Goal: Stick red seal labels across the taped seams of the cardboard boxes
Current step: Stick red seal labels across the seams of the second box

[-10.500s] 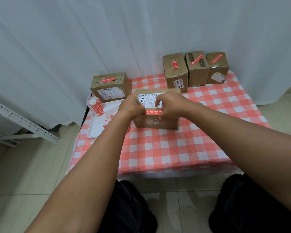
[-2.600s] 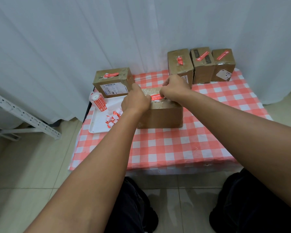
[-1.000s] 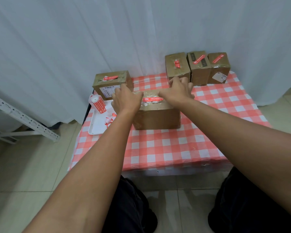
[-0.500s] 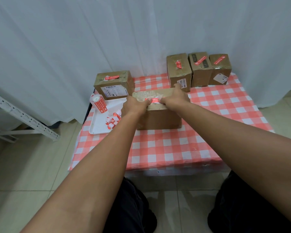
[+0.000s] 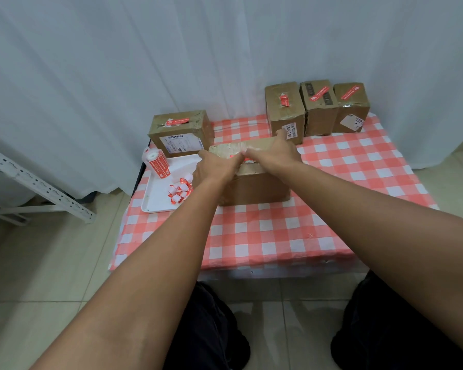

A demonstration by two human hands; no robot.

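On the counter [image 5: 265, 236], under a red-and-white checked cloth, a box [image 5: 254, 188] sits at the middle, its taped top facing up. Both hands meet over the near edge of that top: the left hand [image 5: 215, 169] comes in from the left and the right hand [image 5: 274, 153] from the right, fingertips nearly touching, with a red label [image 5: 235, 156] showing only as a sliver between them, lying on the tape. The left hand's fingers lie fairly flat on the label and box top; the right hand's fingers spread flat over the box top, one reaching toward the far edge. Motion blur hides whether either pinches the label. To the left lies a white tray [image 5: 158, 193] holding a label roll [image 5: 157, 162] at its far end and a heap of curled scraps [image 5: 181, 189] nearer. Just beyond the tray stands a second box [image 5: 181, 132] with a red label on top. At the far right three boxes [image 5: 317, 110] stand side by side against a white curtain [image 5: 171, 49], each labelled on top.
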